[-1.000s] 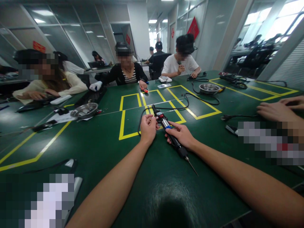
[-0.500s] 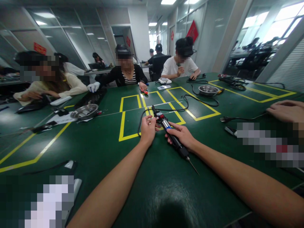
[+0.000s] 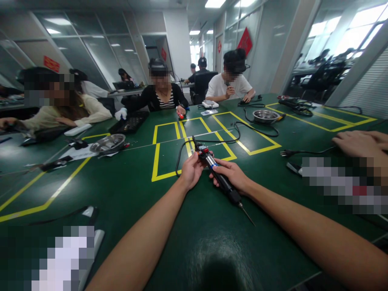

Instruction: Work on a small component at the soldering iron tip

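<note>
An electric screwdriver (image 3: pixel 223 179), black with a silver and blue band, lies slantwise above the green table, its long thin bit pointing toward me at lower right. My right hand (image 3: pixel 232 173) is closed around the middle of its body. At the cord end, my left hand (image 3: pixel 192 167) cups the tool, fingers curled beneath and thumb near the red part; some of these fingers are hidden behind it. From that end a black cord (image 3: pixel 212 140) loops left and back across the table.
Yellow tape (image 3: pixel 155 161) marks rectangles on the green table (image 3: pixel 133 206). Metal bowls stand left (image 3: pixel 108 143) and back right (image 3: pixel 266 116). A power plug (image 3: pixel 283 153) lies at right, near another person's hands (image 3: pixel 357 143). Co-workers sit opposite, one beside a black tray (image 3: pixel 130 122).
My left hand has shifted slightly and its fingers reach further under the screwdriver's cord end. My right hand stays nearly still. Across the table, a gloved hand and the black tray moved right.
</note>
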A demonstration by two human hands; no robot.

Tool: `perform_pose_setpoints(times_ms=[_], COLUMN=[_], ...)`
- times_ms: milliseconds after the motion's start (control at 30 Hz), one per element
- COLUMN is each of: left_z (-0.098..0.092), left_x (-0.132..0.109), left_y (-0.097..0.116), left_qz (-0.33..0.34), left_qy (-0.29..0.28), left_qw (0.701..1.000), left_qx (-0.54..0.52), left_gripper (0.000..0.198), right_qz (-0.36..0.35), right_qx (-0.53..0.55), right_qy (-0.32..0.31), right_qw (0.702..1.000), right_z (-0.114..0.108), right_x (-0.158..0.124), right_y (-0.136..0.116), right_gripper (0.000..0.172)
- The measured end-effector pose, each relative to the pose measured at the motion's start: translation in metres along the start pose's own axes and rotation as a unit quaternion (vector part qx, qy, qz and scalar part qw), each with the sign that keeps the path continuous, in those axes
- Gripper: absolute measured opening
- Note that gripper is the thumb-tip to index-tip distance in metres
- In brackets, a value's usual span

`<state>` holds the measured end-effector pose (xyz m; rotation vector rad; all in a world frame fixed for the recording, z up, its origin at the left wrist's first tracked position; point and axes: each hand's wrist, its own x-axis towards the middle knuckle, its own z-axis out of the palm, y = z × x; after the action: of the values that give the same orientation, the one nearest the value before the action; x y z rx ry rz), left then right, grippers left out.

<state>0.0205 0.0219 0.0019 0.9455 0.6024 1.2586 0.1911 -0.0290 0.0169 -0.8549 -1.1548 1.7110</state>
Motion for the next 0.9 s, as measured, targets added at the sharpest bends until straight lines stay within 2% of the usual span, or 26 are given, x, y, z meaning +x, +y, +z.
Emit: perform_pose_setpoints(times_ms=[200,300,400,500,567,900], left_z=[-0.006,-0.005,-0.003,-0.002,-0.001,-0.004], left_x=[0.004,0.005,0.006,0.005,0.005,0.006], left_y=[-0.005,-0.007,-0.009,-0.011,-0.013,-0.018], left_qz=[-0.011,-0.010,0.000,0.010,0.015,0.034], left_qy=[0.020,0.042,0.064,0.071,0.075,0.074], left_qw=[1.000,0.999,0.998,0.997,0.997,0.991], left_qx=[0.001,0.010,0.019,0.022,0.029,0.109], left_gripper=[0.041,0.044,0.043,0.042,0.041,0.041], right_qz=[0.007,-0.022,-0.116,-0.224,-0.242,-0.156], right_qx=[-0.061,-0.134,-0.267,-0.384,-0.405,-0.313], right_qy=[0.001,0.049,0.084,0.058,0.038,0.016], right_qw=[0.998,0.989,0.953,0.894,0.881,0.937], right_z=[0.001,0.000,-0.002,-0.003,-0.004,-0.002], right_x=[0.005,0.004,0.002,-0.001,-0.001,-0.003], right_y=[0.002,0.003,0.001,-0.001,-0.002,-0.001], right_gripper=[0.049,0.058,0.069,0.066,0.064,0.067])
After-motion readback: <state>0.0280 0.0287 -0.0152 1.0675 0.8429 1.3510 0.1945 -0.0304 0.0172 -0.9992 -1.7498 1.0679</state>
